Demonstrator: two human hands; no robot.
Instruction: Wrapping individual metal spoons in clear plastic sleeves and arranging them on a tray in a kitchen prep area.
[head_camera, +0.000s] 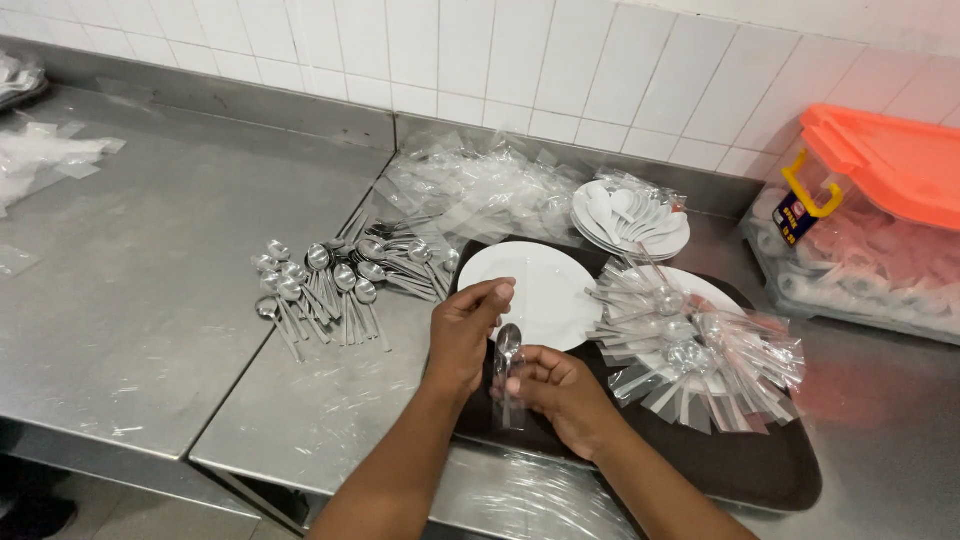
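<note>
Steel desk (150, 300) under white wall tiles, with a dark tray (760, 465) at its front edge.

Over the tray, the right hand (560, 392) pinches a teaspoon (508, 345) upright in a clear sleeve (510, 405); the left hand's (465, 325) grip pinches the sleeve's top. Loose spoons (330, 285) lie left, wrapped spoons (700, 350) right, beside a white plate (545, 290).
</note>
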